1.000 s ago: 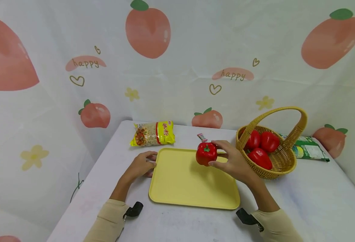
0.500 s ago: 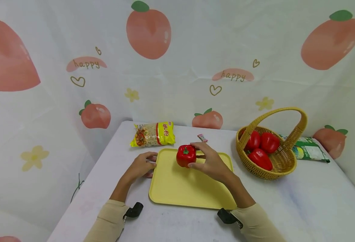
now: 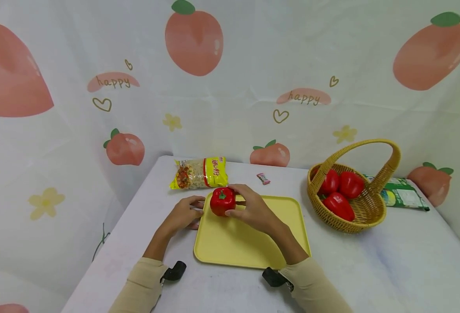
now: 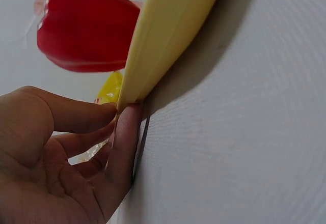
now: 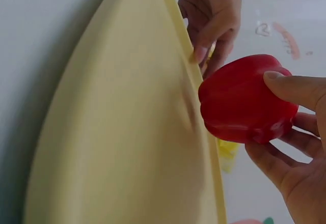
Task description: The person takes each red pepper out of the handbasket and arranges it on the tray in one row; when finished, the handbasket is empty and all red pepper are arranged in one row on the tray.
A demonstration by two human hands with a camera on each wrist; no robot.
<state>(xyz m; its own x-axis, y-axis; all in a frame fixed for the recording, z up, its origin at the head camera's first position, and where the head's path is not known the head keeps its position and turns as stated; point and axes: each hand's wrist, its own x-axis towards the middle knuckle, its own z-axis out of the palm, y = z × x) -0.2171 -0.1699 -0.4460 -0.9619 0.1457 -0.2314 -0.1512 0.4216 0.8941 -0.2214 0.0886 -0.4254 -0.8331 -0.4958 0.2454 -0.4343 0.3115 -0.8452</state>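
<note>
A red bell pepper (image 3: 223, 201) with a green stem is gripped between the thumb and fingers of my right hand (image 3: 253, 211). It is over the far left part of the yellow tray (image 3: 249, 243); in the right wrist view its shadow falls on the tray, and in the left wrist view the rim hides its lower end. My left hand (image 3: 181, 214) pinches the tray's left rim, thumb on one side and a finger on the other, as the left wrist view shows.
A wicker basket (image 3: 331, 219) with three red bell peppers (image 3: 338, 206) stands at the right, its handle arching high. Behind it lies a green packet (image 3: 406, 195). Beyond the tray are a yellow food bag (image 3: 199, 173) and a small wrapped candy (image 3: 263, 178).
My right hand has carried the bell pepper leftward across the tray, from its right half to near the left rim. The left hand has stayed at the tray's edge.
</note>
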